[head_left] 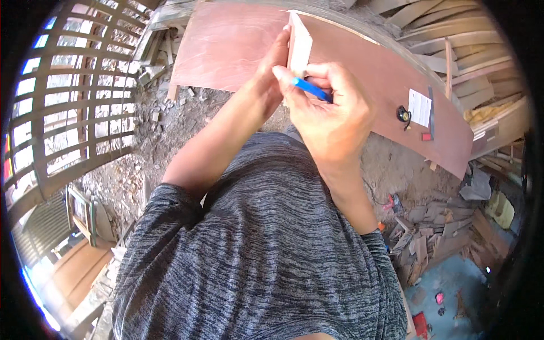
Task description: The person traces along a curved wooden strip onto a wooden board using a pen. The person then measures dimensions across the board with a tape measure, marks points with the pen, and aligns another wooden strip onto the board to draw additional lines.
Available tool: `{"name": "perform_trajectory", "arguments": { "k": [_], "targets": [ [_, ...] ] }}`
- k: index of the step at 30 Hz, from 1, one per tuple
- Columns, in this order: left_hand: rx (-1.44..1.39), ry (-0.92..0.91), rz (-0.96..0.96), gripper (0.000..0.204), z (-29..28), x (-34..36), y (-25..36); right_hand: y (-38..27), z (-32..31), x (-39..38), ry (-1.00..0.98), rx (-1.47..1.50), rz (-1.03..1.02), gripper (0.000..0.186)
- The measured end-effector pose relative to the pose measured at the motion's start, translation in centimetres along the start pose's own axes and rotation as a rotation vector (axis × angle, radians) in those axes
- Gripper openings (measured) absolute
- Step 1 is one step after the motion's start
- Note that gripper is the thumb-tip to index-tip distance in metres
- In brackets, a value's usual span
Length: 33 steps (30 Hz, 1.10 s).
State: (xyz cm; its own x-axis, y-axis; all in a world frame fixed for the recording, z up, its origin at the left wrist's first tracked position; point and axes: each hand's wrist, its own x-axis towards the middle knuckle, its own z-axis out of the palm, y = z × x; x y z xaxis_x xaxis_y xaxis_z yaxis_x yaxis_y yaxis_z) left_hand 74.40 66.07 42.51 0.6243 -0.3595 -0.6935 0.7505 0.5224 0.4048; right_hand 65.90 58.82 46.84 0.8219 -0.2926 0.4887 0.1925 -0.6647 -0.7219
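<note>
A small pale wooden board (301, 46) stands tilted on edge over the reddish plywood sheet (226, 42). Along its left side, my left hand (272, 71) is closed on it, though most of the fingers are hidden behind the wood. My right hand (337, 116) pinches a blue pen (313, 89) close to the board's near end. The pen's writing tip is not visible, so I cannot tell whether it touches the wood.
To the right on the plywood lie a round black tape measure (403, 114), a white paper sheet (420, 107), a dark strip and a small red block (426, 136). Scrap wood (436, 243) is heaped at the right. A slatted lattice (73, 96) stands at the left.
</note>
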Motion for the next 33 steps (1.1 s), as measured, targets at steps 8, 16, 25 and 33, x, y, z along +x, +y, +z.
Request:
{"name": "perform_trajectory", "arguments": {
  "k": [8, 16, 25, 33],
  "targets": [
    [0.189, -0.098, 0.039, 0.054, -0.2, -0.7, 0.6, -0.1, 0.0, 0.2, -0.042, 0.039, -0.007, 0.028],
    [0.157, -0.007, 0.018, 0.051, 1.5, -2.7, 1.1, -0.2, 0.1, 0.0, -0.021, 0.013, -0.01, 0.029],
    [0.167, -0.053, -0.022, 0.05, 0.0, -1.2, 1.3, -0.5, 0.9, -0.5, 0.018, 0.017, 0.002, 0.029],
    [0.259, -0.293, 0.041, 0.06, -5.6, 6.4, -2.7, -0.2, -1.0, -3.3, -0.126, -0.043, 0.372, 0.04]
  ]
}}
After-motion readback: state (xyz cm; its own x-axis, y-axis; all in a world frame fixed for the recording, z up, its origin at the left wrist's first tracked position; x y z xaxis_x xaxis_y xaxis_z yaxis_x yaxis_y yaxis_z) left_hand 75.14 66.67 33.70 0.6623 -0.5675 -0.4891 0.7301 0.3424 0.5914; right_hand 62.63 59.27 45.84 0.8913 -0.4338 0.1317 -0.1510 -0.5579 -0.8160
